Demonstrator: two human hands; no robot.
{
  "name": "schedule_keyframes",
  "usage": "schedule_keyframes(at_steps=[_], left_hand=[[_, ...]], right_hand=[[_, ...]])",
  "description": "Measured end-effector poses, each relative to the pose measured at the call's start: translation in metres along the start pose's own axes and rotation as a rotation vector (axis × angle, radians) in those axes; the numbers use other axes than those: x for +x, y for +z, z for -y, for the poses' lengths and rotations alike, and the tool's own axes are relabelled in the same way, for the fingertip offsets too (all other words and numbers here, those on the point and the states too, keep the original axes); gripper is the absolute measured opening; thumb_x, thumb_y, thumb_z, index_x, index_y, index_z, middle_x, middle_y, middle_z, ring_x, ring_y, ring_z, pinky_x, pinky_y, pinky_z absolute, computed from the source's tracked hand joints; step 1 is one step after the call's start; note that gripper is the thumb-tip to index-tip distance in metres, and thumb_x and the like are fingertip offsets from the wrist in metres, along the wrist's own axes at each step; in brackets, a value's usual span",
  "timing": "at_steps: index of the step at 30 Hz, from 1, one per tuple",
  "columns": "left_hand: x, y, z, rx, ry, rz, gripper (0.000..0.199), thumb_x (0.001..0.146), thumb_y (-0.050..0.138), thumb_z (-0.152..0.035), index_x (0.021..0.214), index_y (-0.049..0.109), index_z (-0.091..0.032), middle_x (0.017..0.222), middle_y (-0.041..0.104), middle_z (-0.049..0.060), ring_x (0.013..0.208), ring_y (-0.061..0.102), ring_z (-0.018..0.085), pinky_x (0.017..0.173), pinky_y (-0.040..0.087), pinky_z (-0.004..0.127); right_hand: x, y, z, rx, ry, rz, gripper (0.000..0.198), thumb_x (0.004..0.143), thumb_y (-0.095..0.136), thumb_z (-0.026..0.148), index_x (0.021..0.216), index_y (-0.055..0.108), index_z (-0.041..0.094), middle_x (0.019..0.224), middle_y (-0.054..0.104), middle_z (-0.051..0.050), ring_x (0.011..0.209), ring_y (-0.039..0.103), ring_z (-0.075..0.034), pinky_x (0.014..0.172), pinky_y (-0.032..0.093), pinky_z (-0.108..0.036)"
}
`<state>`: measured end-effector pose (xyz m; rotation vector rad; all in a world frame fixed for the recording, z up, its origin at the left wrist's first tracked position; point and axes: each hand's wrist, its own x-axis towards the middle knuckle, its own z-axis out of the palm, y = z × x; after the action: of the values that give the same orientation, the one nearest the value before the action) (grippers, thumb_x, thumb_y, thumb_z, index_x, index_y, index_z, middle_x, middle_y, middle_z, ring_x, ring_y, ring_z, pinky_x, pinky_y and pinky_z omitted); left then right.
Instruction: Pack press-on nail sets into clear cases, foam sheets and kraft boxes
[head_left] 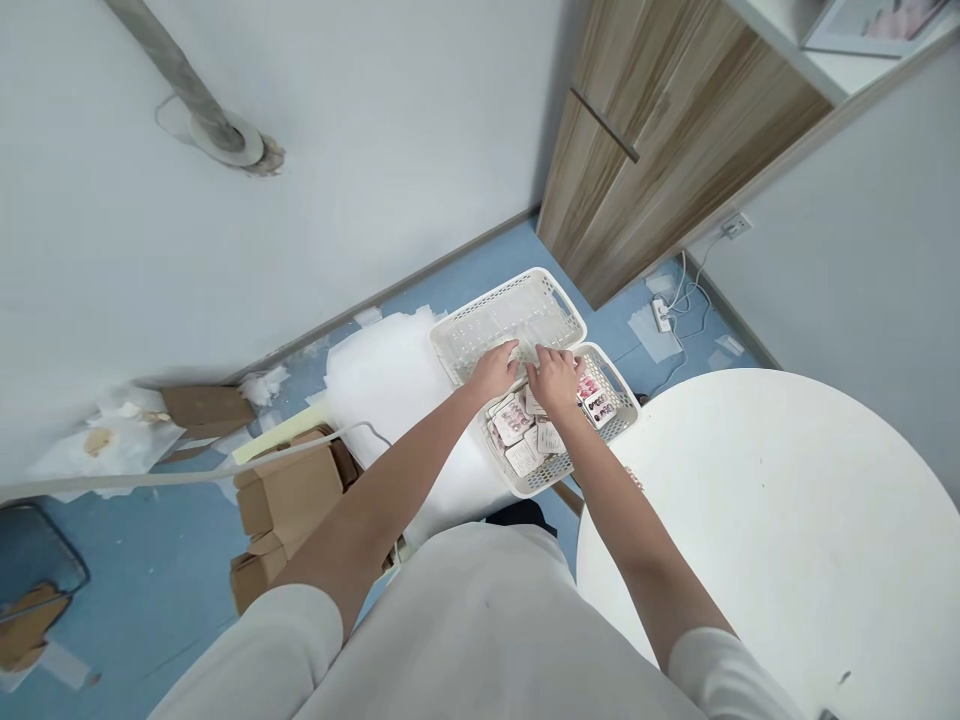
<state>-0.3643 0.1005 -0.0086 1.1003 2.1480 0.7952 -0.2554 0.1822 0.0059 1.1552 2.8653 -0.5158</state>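
Note:
Two white perforated plastic baskets stand side by side in front of me. Clear plastic pieces lie in the far basket (pixel 480 325). The near basket (pixel 536 483) holds several small cards (pixel 514 420) with pink and dark oval pieces, which look like press-on nails. My left hand (pixel 493 370) is over the rims where the baskets meet, fingers curled inward. My right hand (pixel 555 378) hangs above the near basket, its fingers bent toward the left hand. Something pale and see-through seems to be between the fingertips, too small to name.
A white wrapped bundle (pixel 390 370) lies under and left of the baskets. On the right is a round white table (pixel 780 520). Flattened cardboard (pixel 292 500) lies at left, a wooden cabinet (pixel 645 120) stands behind, and a power strip (pixel 661 315) with cables is on the floor.

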Motion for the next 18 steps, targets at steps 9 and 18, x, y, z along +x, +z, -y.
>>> schedule_keyframes(at_steps=[9, 18], left_hand=[[0.029, 0.012, 0.008, -0.011, 0.028, 0.033, 0.057, 0.076, 0.042, -0.007, 0.132, 0.037, -0.007, 0.136, 0.043, 0.014, 0.126, 0.040, 0.024, 0.107, 0.030, 0.036], [0.031, 0.037, 0.030, -0.331, -0.257, 0.070, 0.063, 0.072, 0.052, -0.008, 0.133, 0.036, -0.009, 0.135, 0.042, 0.018, 0.119, 0.048, 0.028, 0.099, 0.038, 0.039]], right_hand=[[0.021, 0.006, 0.006, -0.070, 0.084, 0.027, 0.022, 0.083, 0.046, 0.026, 0.099, 0.059, 0.019, 0.096, 0.063, -0.012, 0.100, 0.044, -0.029, 0.095, 0.014, -0.053], [0.030, 0.016, 0.019, -0.086, 0.163, 0.090, 0.022, 0.080, 0.046, 0.018, 0.095, 0.062, 0.013, 0.099, 0.061, -0.017, 0.101, 0.046, -0.030, 0.094, 0.016, -0.053]])
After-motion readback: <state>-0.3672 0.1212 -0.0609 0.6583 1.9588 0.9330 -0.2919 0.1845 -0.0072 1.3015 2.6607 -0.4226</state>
